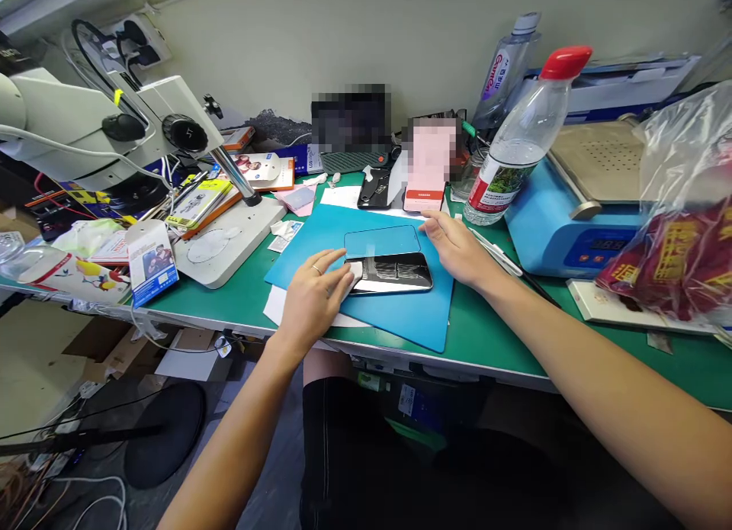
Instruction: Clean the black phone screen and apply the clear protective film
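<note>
A phone lies screen up on a blue mat, its dark glass reflecting light. Just beyond it is a clear screen protector with a thin black border. My left hand, with a ring on one finger, is at the phone's left end. Its thumb and fingers are closed on a small folded white wipe. My right hand has its fingertips pinched at the protector's right edge. Whether the protector rests on the mat or is slightly raised I cannot tell.
A microscope on a white base stands left. A red-capped bottle and a blue heating machine stand right, beside a plastic bag. Behind the mat are a black phone and a pink-screened phone.
</note>
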{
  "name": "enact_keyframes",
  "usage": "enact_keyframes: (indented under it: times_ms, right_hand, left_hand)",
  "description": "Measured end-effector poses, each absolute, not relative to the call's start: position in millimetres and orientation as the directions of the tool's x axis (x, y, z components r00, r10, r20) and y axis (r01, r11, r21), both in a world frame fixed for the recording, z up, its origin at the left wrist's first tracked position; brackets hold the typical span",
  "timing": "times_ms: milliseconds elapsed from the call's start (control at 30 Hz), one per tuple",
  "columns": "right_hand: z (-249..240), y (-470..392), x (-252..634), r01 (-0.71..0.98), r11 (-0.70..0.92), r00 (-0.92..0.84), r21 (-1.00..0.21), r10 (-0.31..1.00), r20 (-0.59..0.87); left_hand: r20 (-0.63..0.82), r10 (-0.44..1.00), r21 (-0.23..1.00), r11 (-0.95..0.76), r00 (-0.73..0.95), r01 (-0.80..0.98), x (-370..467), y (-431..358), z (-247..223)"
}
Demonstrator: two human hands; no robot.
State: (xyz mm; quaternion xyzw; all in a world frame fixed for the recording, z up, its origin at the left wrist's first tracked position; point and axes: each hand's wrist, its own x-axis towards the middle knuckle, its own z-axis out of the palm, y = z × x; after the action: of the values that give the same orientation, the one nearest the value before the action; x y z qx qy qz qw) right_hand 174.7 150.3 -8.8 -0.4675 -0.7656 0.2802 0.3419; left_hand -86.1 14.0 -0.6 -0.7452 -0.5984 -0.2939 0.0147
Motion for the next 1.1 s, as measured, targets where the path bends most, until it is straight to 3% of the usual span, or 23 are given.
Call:
enact_keyframes:
  times_ms: [267,467,700,967,1100]
  right_hand:
    - [-7,147,174,0.498,0.459,-0.354,-0.736,0.882,0.310]
    - [-6,146,174,0.473,0.485,-0.360,-0.736,0.868,0.341]
    - [-6,147,173,0.464,0.494,-0.355,-0.736,0.864,0.356]
    - [-6,146,174,0.474,0.489,-0.362,-0.733,0.866,0.344]
    - [-8,147,174,0.468,0.482,-0.362,-0.741,0.869,0.337]
  left_hand:
    - [0.289,0.893,0.134,-0.395,0.346,0.909,-70,-6,-1]
    - [0.233,0.935,0.160,-0.308,0.267,0.938,-76,-4,-4]
    - [0.194,0.884,0.261,-0.465,0.426,0.846,-47,6,3]
    - [0.172,0.930,0.131,-0.348,0.325,0.928,-78,1,-4]
    - [0.189,0.923,0.121,-0.362,0.336,0.924,-80,-3,-6]
